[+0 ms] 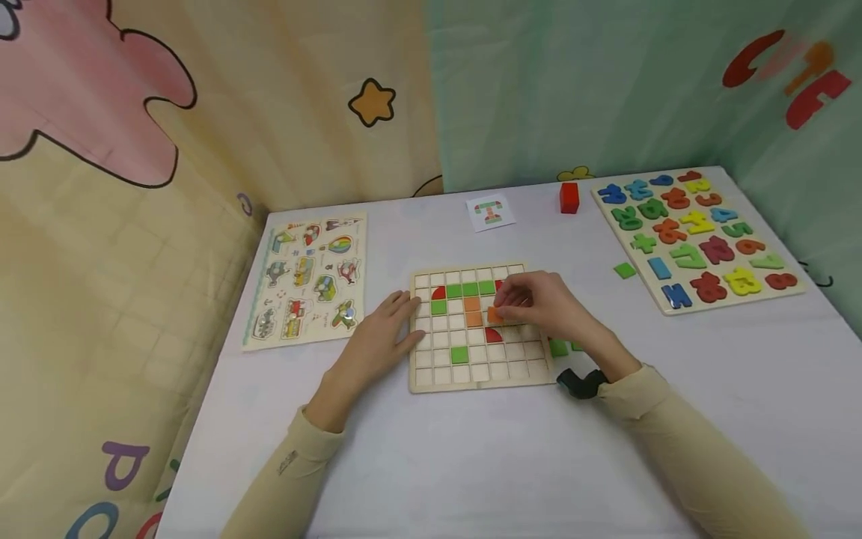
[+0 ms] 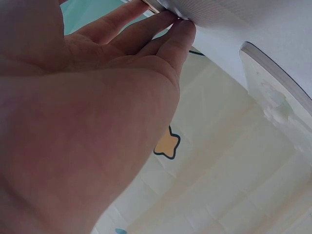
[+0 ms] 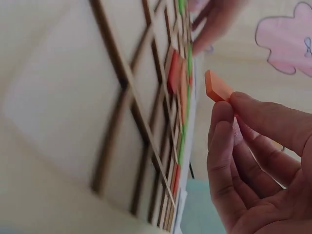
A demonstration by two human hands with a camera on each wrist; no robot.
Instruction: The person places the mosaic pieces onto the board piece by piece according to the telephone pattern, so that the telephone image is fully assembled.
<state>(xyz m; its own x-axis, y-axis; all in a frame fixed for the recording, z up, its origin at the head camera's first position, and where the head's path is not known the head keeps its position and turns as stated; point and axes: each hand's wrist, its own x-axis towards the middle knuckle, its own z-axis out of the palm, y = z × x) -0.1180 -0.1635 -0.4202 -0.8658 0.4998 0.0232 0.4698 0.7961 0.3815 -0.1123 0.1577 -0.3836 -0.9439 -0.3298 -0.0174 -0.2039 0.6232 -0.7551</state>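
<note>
A wooden grid board (image 1: 498, 371) lies on the white table. In it sit green square tiles (image 1: 470, 289), a stack of two orange square tiles (image 1: 473, 310), and red quarter-round tiles (image 1: 494, 335). My right hand (image 1: 542, 303) pinches another orange square tile (image 3: 218, 87) between thumb and fingers, held just above the board right of the orange pair. At the board's left edge rests my left hand (image 1: 378, 337), fingers extended along the frame; the left wrist view shows its palm side and fingertips at the edge.
A picture card (image 1: 490, 212) and a red block (image 1: 569, 198) lie at the back. To the left is a vehicle puzzle board (image 1: 313, 281), to the right a number puzzle board (image 1: 694, 239). Loose green tiles (image 1: 558, 347) lie near the right forearm, another green tile (image 1: 624, 270) farther back.
</note>
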